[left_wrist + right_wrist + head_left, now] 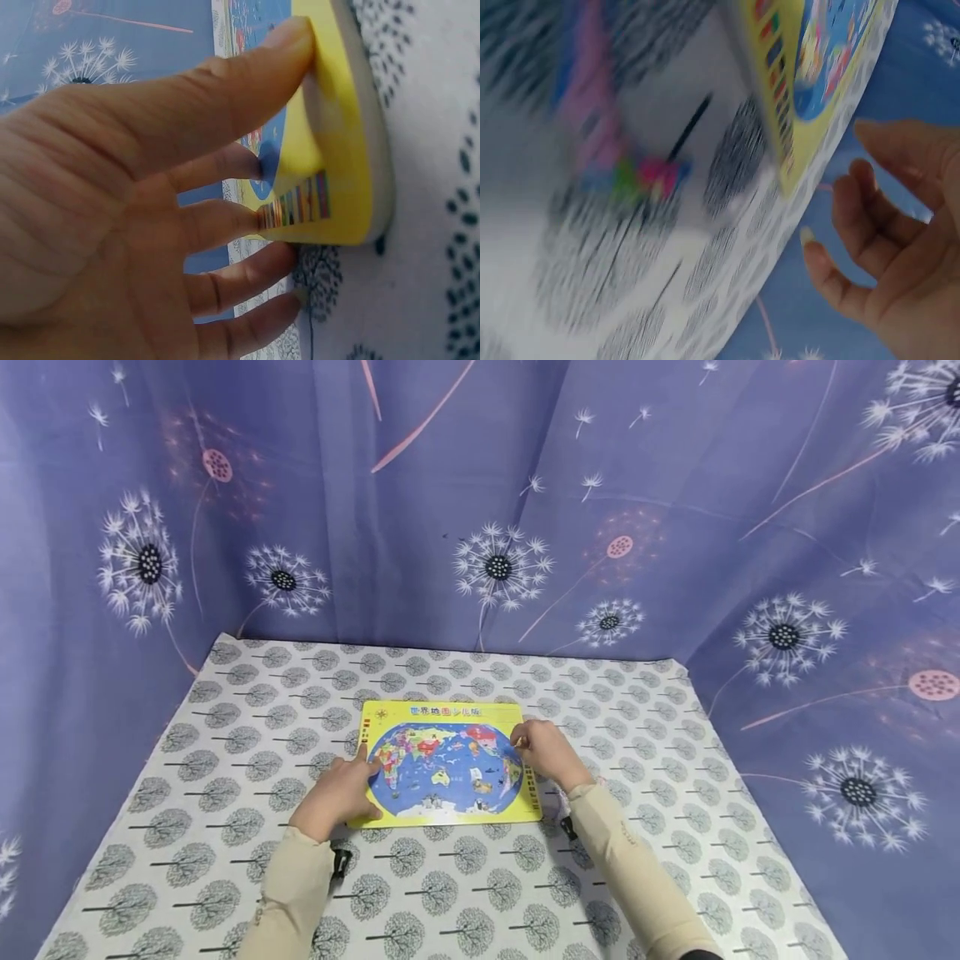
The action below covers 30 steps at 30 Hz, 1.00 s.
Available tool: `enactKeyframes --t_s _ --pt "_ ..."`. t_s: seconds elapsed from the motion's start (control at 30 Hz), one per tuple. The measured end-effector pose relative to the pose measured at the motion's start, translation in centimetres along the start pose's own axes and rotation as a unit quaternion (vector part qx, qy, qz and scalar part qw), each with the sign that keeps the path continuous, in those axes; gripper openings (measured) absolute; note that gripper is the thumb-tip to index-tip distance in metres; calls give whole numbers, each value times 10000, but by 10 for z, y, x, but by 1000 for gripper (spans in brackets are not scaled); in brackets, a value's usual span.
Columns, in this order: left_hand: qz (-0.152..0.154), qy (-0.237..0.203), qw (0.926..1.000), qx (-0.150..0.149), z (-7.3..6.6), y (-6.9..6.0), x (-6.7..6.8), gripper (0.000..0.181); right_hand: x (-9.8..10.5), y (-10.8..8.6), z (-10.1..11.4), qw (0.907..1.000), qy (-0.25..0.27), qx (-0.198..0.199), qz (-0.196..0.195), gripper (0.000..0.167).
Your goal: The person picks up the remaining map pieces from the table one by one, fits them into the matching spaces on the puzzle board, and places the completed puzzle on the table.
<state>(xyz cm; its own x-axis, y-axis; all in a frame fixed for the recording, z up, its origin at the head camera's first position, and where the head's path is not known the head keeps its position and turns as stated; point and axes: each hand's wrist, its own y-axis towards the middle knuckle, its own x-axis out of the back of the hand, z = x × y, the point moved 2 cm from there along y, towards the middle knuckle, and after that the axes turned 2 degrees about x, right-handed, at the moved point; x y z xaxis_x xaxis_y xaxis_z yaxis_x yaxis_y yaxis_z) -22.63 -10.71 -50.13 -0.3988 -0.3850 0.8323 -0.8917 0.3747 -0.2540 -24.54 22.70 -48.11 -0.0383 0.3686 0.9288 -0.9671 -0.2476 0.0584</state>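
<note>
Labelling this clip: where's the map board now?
In the head view, the map board lies below centre on patterned cloth, between the left hand at its left edge and right hand at its right.

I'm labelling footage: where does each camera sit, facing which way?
Head: head-worn, facing forward and down at the map board; sleeves, left grip and right grip show.
Left wrist: worn there, facing the map board; left grip shows.
Right wrist: worn there, facing white cloth and map board; right grip shows.
Both wrist views share map board and white cloth.
</note>
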Motion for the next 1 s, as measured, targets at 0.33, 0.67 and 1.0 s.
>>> enactKeyframes --t_s 0.33,0.67,1.0 --pt "19 195 9997 -124 0 0 4 86 22 -37 -29 9964 175 50 825 25" --pt "61 245 9995 -180 -7 0 7 86 28 -75 -38 9925 92 -328 1170 46" --pt "100 232 9996 -124 -9 -1 6 86 13 -97 -42 9905 -240 -689 1169 70"
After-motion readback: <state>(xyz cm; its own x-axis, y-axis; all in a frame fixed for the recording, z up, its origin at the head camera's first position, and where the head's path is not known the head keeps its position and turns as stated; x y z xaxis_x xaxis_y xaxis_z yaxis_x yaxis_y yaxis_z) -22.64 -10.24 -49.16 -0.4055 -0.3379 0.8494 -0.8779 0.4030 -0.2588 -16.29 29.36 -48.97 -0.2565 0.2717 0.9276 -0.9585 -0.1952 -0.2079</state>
